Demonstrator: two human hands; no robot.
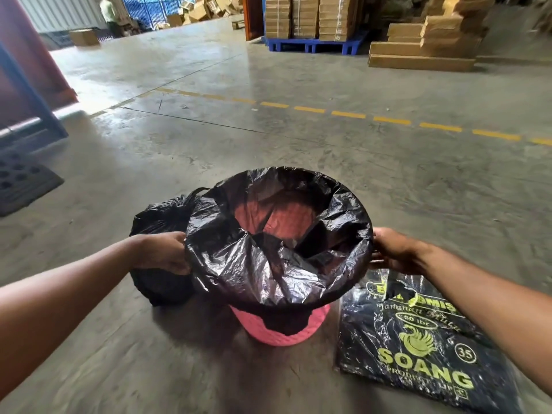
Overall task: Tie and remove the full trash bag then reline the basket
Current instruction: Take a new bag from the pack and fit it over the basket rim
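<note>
Basket: pink, round, standing upright on the floor, near the bottom centre of the view; only its lower wall shows below the liner.
Liner: thin black plastic bag, its mouth folded over the basket's rim and hanging down the outside; crinkled and glossy, with the pink inside showing through the open middle.
Left hand: at the left edge of the rim, fingers curled and pinching the liner's folded plastic.
Right hand: at the right edge of the rim, touching the liner; fingers lie against the plastic, but I cannot tell whether they are pinched on it or only resting.
Full trash bag: black, bulging, tied at the top with a knot sticking up, sitting on the floor just beside the basket to its left, partly behind the left hand.
Bag pack: flat black packet printed in yellow-green with "SOANG" and "35", lying on the floor to the right of the basket, under the right forearm.
Floor: smooth grey concrete, scuffed and slightly shiny, crossed by a dashed yellow line.
Room: a warehouse; stacked cardboard boxes on a blue pallet at the far end, more flat cartons to the right, a dark grated mat at the left edge.
</note>
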